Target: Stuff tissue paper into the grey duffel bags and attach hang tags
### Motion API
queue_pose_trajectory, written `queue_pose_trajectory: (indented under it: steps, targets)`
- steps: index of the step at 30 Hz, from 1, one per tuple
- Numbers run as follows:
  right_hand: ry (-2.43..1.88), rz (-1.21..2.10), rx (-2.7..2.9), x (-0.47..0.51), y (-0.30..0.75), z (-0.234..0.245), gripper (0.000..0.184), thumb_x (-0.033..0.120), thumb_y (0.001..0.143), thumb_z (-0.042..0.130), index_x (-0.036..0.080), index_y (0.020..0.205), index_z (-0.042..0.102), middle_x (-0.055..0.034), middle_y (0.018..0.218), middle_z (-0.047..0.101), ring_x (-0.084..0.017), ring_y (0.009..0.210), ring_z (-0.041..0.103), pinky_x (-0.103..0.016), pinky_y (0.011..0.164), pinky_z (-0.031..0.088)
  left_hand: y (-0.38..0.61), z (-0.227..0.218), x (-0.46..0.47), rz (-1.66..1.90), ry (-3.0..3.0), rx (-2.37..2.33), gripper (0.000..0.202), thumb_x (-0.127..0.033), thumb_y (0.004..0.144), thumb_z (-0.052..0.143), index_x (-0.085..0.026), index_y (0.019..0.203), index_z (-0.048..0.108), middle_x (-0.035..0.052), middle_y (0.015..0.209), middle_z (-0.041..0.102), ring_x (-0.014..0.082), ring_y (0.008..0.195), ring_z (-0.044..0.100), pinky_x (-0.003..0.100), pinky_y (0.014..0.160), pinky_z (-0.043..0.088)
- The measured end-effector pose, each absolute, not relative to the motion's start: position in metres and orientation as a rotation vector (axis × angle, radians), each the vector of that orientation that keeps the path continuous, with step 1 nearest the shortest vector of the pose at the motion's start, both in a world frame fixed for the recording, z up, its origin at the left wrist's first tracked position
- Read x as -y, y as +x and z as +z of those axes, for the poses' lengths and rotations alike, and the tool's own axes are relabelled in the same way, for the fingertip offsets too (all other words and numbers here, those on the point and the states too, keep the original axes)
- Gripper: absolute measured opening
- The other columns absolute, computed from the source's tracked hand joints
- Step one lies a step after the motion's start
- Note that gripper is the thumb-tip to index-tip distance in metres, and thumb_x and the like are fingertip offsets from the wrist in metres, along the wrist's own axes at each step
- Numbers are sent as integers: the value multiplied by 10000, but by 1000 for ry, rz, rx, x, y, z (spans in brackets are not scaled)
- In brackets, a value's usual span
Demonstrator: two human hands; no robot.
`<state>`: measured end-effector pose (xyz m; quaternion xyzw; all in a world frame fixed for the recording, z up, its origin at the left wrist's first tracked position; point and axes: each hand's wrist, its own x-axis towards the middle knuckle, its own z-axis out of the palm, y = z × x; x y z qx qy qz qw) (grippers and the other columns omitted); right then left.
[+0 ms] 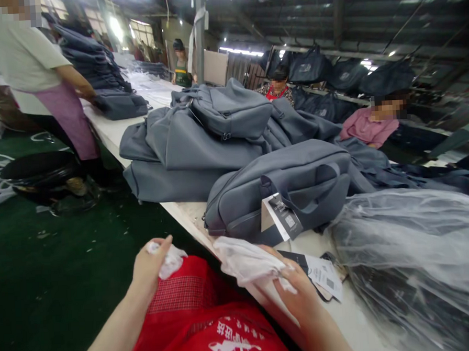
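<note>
My left hand (148, 266) is closed around a small crumpled white wad (168, 260), held above my red apron. My right hand (293, 293) grips a bunched piece of thin white plastic film (245, 261) at the near edge of the white table (181, 212). Just beyond my right hand lies a grey duffel bag (282, 191) with a dark hang tag (279, 217) on its handle. A printed card (322, 275) rests on the table beside my right hand.
A heap of grey bags (201, 140) covers the middle of the table. Clear plastic wrapped bags (415, 260) pile up at the right. A person in a white shirt and pink apron (44, 75) stands at the far left of the table; other people sit behind it. Green floor (46, 269) lies to the left.
</note>
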<state>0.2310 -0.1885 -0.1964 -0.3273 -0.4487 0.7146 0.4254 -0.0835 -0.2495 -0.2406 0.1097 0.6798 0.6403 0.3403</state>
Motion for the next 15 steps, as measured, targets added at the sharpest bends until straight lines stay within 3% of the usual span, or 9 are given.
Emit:
queue_pose_trajectory:
  steps: [2, 4, 6, 9, 12, 15]
  targets:
    - [-715, 1902, 950, 187, 250, -188, 238, 449, 664, 717, 230, 726, 650, -50, 780, 634, -230, 831, 620, -442, 926, 460, -79, -258, 258, 1400, 508, -1971, 453, -447, 537, 816, -160, 849, 656, 2, 639, 648, 168, 552, 582, 266, 525, 437]
    - [-670, 1919, 834, 187, 267, -187, 223, 394, 678, 720, 228, 644, 575, 24, 557, 464, -141, 572, 514, -415, 846, 494, -74, -272, 261, 1218, 718, -2049, 494, -509, 626, 736, -172, 980, 666, 41, 798, 707, 217, 714, 652, 313, 659, 495]
    - [-726, 1884, 782, 183, 282, -191, 214, 348, 692, 724, 227, 671, 549, 49, 540, 384, -98, 487, 396, -337, 689, 505, -72, -277, 257, 1215, 849, -2014, 471, -509, 728, 627, -182, 1065, 658, 73, 989, 718, 245, 913, 665, 350, 822, 500]
    - [-939, 1819, 828, 169, 305, -202, 317, 354, 676, 763, 253, 936, 611, 56, 571, 388, -83, 453, 319, -220, 442, 360, -75, -266, 240, 1211, 1000, -2055, 444, -490, 805, 518, -198, 1109, 656, 73, 1042, 717, 257, 1014, 645, 379, 921, 471]
    - [-1173, 1697, 836, 149, 325, -209, 508, 405, 662, 782, 219, 1099, 601, 76, 540, 355, -66, 417, 251, -186, 374, 220, -76, -234, 214, 1184, 1185, -2148, 490, -556, 810, 505, -202, 1115, 655, 68, 985, 721, 271, 977, 651, 391, 914, 474]
    - [-1317, 1598, 758, 131, 334, -213, 499, 516, 682, 738, 167, 1023, 639, 67, 516, 366, -63, 409, 268, -193, 377, 208, -69, -194, 182, 1137, 1507, -2151, 572, -600, 791, 510, -198, 1184, 617, 81, 1180, 663, 284, 1093, 606, 396, 983, 439]
